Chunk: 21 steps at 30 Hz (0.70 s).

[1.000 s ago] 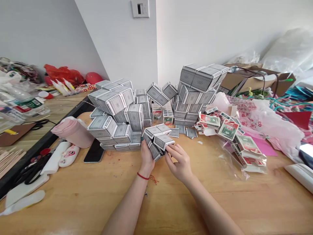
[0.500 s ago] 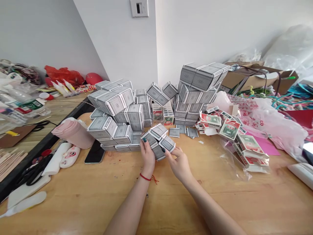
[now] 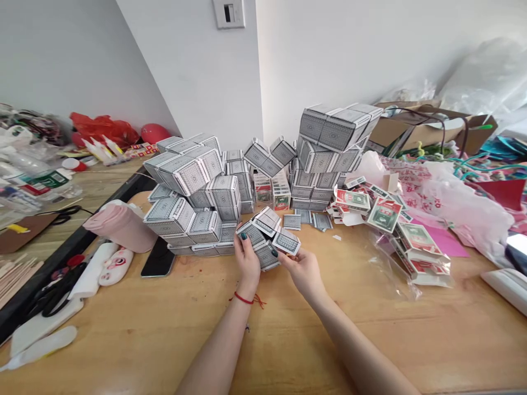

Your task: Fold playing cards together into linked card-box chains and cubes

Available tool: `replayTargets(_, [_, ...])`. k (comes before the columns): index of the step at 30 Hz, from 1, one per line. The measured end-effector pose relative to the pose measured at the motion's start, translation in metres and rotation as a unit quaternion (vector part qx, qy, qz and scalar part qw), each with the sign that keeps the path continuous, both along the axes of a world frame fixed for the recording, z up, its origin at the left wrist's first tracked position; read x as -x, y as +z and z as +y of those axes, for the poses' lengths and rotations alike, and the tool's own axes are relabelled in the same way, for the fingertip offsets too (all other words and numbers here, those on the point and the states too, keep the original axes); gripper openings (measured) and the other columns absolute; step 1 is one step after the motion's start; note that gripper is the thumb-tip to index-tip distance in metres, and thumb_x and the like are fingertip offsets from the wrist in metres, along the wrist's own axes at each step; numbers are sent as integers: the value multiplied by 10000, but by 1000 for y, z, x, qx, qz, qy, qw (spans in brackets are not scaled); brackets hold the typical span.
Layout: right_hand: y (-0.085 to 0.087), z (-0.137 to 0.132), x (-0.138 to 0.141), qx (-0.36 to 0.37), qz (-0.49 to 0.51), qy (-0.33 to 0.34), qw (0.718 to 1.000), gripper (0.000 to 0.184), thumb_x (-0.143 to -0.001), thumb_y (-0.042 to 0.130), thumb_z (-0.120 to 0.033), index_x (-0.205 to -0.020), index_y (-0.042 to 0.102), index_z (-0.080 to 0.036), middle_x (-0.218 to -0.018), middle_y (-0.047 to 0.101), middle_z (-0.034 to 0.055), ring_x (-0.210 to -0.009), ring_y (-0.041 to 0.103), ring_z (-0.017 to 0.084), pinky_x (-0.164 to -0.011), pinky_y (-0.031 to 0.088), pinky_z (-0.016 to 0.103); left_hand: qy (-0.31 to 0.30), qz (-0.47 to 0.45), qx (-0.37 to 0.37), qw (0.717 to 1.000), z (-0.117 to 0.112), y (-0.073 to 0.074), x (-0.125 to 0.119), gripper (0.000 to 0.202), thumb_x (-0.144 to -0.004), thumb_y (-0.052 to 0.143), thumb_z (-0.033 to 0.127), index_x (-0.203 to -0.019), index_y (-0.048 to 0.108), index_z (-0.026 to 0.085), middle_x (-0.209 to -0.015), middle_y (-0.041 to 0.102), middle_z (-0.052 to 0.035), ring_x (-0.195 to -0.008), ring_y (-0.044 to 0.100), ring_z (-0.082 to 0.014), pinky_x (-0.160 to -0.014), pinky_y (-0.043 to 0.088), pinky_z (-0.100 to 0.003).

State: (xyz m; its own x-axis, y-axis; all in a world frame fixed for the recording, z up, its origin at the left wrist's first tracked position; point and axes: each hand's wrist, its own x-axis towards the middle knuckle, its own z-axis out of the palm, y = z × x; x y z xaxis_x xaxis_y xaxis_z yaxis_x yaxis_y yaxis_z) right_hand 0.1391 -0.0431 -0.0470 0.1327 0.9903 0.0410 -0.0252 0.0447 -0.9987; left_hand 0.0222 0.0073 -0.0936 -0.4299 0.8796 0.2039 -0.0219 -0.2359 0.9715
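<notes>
Both my hands hold a block of grey patterned playing cards point(image 3: 267, 236) folded into cube shapes, just above the wooden table point(image 3: 164, 329). My left hand point(image 3: 247, 260) grips its left side with the thumb on top. My right hand point(image 3: 302, 269) pinches its right lower corner. Right behind stand piles of the same grey card cubes: a left pile point(image 3: 189, 192) and a taller right pile point(image 3: 329, 148).
Red and green card boxes point(image 3: 387, 219) in clear plastic lie to the right, by pink bags point(image 3: 444, 197). A pink roll point(image 3: 119, 225), a black phone point(image 3: 157, 262) and scissors point(image 3: 53, 293) lie left. Loose cards point(image 3: 307, 220) rest behind my hands.
The card block has been turned in my hands and lifted slightly; my right hand slid under its right corner. The view shifted a little to the right.
</notes>
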Motion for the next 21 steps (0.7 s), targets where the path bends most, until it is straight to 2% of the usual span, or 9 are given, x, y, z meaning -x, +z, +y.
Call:
replayTargets(4, [-3,-2,1,-11,-52,-26,998,203,-703,631,-274,-864,727,-195,-927,723,39,-958,644,283,-812,512,374,4,-5,2,1000,0,0,0,436,-878,361,489,-1200,481,220,-1219,536,-96,-1111,511,-185,-981,371,-313])
replayTargets(7, [-8,-3,4,-37,-99,-50,993,194,-725,612,-289,-858,728,-208,-938,720,39,-927,657,280,-787,521,370,6,-10,-5,1000,0,0,0,438,-878,366,487,-1203,484,218,-1238,524,-95,-1120,504,-183,-990,362,-313])
replayTargets(12, [-16,-4,8,-123,-217,-82,965,169,-770,567,-244,-810,731,-234,-877,729,58,-919,656,273,-825,498,393,-5,-23,-12,1000,1,0,0,447,-880,363,485,-1215,482,215,-1256,522,-95,-1117,513,-181,-1001,353,-319])
replayTargets(17, [-16,-4,9,-121,-191,-81,971,219,-774,565,-254,-940,706,-227,-998,703,64,-964,642,258,-853,498,384,5,-30,-6,1000,0,2,-1,468,-873,381,488,-1245,466,217,-1300,492,-99,-1162,486,-187,-1004,353,-313])
replayTargets(21, [-14,-4,9,-111,-168,-73,977,200,-772,557,-259,-893,715,-235,-992,706,46,-949,649,259,-832,512,383,4,-25,-4,1000,-1,3,-1,474,-880,376,476,-1275,440,220,-1325,471,-98,-1193,464,-186,-1014,347,-310])
